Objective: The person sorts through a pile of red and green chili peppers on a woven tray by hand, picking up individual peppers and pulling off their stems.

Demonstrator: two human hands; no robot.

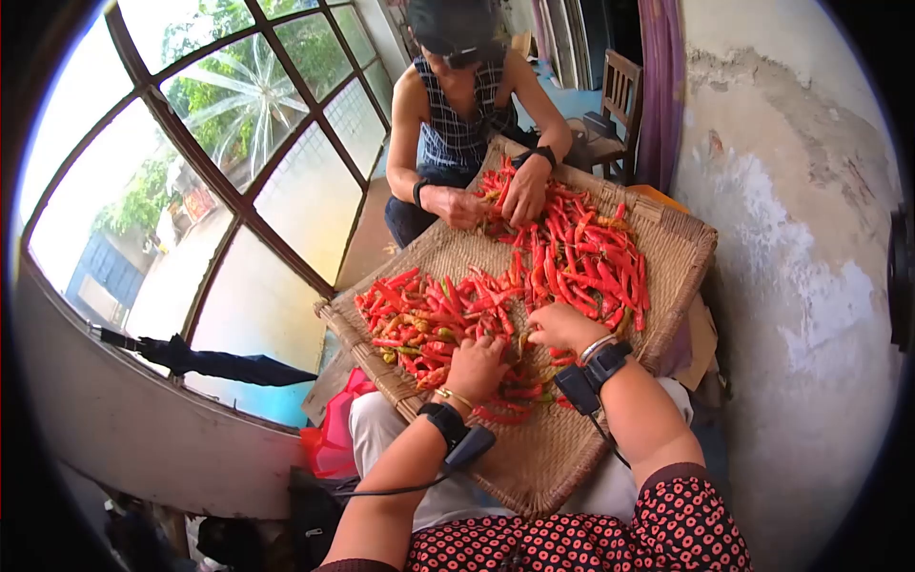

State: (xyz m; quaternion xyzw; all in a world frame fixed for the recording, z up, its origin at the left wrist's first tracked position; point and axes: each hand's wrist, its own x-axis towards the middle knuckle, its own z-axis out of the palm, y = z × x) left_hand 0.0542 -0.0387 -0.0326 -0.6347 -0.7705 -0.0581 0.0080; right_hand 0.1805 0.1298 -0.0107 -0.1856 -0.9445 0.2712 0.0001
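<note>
Red chili peppers [596,272], a few of them yellowish or green, lie in piles on a woven tray [543,467] across my lap. My left hand [475,370] is at the near edge of the left pile, fingers curled down onto a red chili pepper; its fingertips are partly hidden among the peppers. Just right of it, my right hand [564,329] hovers low over the gap between the piles. Its thumb and fingertips are pinched together, and what is between them is too small to make out.
Across the tray sits another person [462,114], both hands in the far peppers. A barred window [248,205] and a folded umbrella [229,365] are at left. To the right stands a peeling wall [782,238]; a wooden chair [621,95] is behind. Cables trail from my wrist devices.
</note>
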